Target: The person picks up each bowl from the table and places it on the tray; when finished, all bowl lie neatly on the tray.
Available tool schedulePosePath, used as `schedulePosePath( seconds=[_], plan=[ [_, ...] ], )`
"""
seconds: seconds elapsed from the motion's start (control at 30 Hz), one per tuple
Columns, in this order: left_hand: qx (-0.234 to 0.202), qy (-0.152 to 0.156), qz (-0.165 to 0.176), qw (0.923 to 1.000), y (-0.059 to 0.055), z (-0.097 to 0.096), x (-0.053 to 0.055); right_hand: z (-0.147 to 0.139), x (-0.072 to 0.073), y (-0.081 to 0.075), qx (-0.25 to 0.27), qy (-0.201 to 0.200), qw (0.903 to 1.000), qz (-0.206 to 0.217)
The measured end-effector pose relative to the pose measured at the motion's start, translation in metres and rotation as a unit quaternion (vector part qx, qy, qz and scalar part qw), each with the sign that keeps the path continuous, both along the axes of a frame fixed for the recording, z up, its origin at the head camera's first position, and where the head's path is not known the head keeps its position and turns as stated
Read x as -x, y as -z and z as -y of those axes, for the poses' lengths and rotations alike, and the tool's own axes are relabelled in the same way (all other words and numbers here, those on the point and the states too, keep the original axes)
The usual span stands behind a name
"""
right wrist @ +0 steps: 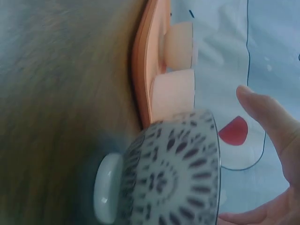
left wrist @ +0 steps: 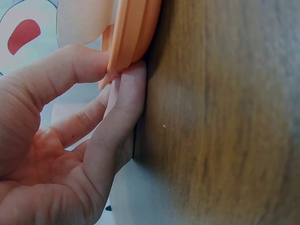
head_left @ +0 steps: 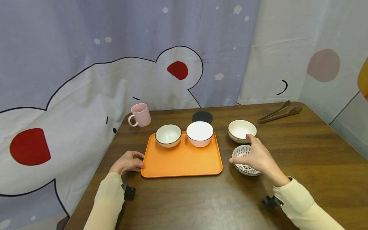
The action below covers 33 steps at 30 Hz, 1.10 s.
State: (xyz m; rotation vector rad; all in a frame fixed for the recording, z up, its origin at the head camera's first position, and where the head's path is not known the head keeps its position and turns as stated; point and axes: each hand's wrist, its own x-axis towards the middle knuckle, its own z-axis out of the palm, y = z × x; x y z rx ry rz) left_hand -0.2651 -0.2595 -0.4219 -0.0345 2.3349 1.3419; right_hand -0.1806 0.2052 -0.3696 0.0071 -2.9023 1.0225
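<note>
Your right hand [head_left: 258,158] hides the near rim of the patterned bowl [head_left: 242,159]. The left-wrist view cuts off most of the orange tray [left wrist: 133,33]; the table [left wrist: 225,117] there is blurred.

Lighting's pretty even and soft from up top, nothing harsh. My head cam is sharp in the middle, but the table [head_left: 316,166] edges bow out, wide-angle style. There's a dull sheen on the wood near me, and soft shadows sit under the orange tray [head_left: 184,159] and the bowls. Wrist cams are worse: my left hand [left wrist: 61,140] is too close and mushy, and the wood grain smears. The patterned bowl [right wrist: 178,173] is soft too.
</note>
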Motion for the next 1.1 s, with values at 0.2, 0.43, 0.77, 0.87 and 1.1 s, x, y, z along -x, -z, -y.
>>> schedulePosePath(
  seconds=[0.2,0.43,0.77,0.87,1.1],
  plan=[
    [0.005,-0.01,0.002,0.9999,0.001,0.0,-0.001,-0.015,-0.009,0.008,-0.017,-0.018,0.9996,-0.016],
    [0.005,-0.012,-0.003,0.9999,-0.001,0.001,-0.002,-0.024,-0.016,0.014,-0.019,-0.031,0.9993,0.009],
    [-0.002,-0.006,-0.008,0.9999,0.001,-0.001,-0.004,-0.03,-0.024,0.027,-0.026,-0.036,0.999,0.005],
    [-0.002,-0.005,-0.008,1.0,0.001,-0.001,-0.004,-0.03,-0.023,0.029,-0.026,-0.031,0.9991,-0.014],
    [0.0,-0.008,-0.006,0.9999,0.002,-0.001,-0.003,-0.025,-0.024,0.035,-0.028,-0.006,0.9986,-0.045]
  ],
)
